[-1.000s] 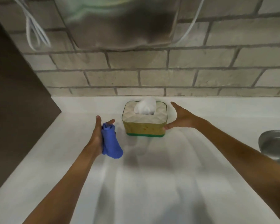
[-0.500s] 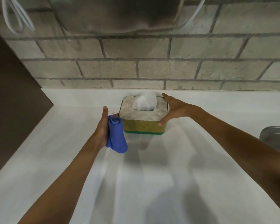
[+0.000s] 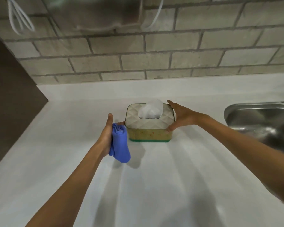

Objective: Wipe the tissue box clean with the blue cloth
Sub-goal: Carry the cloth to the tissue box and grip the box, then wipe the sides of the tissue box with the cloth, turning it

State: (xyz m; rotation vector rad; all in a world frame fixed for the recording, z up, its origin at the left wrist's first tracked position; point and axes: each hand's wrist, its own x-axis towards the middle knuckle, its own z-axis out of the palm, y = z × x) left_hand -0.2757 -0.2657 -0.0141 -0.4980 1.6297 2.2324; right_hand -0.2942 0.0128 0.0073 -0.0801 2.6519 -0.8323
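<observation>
The tissue box point(image 3: 148, 134) stands on the white counter point(image 3: 154, 177). It has a pale quilted lid, a yellowish stained front, a green base, and a white tissue point(image 3: 150, 109) sticking up from its slot. My right hand point(image 3: 179, 116) grips the box's right end, thumb at the front corner and fingers over the back edge. My left hand point(image 3: 107, 133) holds the bunched blue cloth point(image 3: 120, 143) just left of the box, with a fingertip touching the box's left side. The cloth hangs down below my palm.
A steel sink point(image 3: 261, 122) is set into the counter at the right. A grey brick wall point(image 3: 154, 54) runs behind the box, with white cables point(image 3: 20, 20) hanging at top left. A dark panel point(image 3: 10, 95) bounds the counter on the left.
My right hand has gone from hovering beside the box to gripping its right end. My left hand with the cloth has moved in to the box's left side.
</observation>
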